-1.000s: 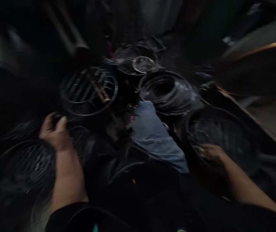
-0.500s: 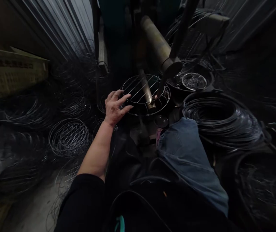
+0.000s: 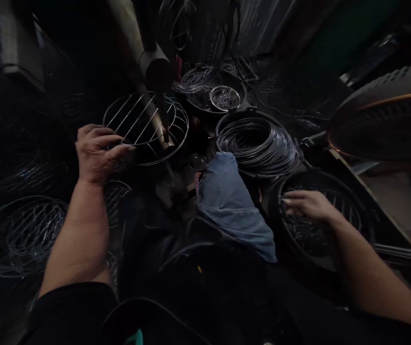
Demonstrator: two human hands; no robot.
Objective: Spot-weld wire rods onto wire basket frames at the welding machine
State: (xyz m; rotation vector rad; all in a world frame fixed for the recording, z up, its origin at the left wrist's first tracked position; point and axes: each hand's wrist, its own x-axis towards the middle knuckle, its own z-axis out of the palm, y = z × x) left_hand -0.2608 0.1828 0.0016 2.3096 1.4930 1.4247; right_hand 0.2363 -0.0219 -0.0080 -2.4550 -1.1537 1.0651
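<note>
My left hand (image 3: pixel 97 151) grips the near left rim of a round wire grid frame (image 3: pixel 146 127) that sits on a machine post (image 3: pixel 162 127). My right hand (image 3: pixel 308 203) reaches into a dark round tub (image 3: pixel 349 206) full of short wire pieces, fingers pinched on something I cannot make out. A blue cloth (image 3: pixel 230 201) lies over my knee between the two hands.
A coil of dark wire (image 3: pixel 257 141) lies in a tub behind the cloth. A small wire disc (image 3: pixel 224 97) rests in a further bowl. Finished wire baskets (image 3: pixel 18 235) pile up at the left. A large fan guard (image 3: pixel 388 124) stands at right.
The view has swung right. My left hand has closed on the grid frame's rim. My right hand has come into view, reaching into the tub of wire pieces.
</note>
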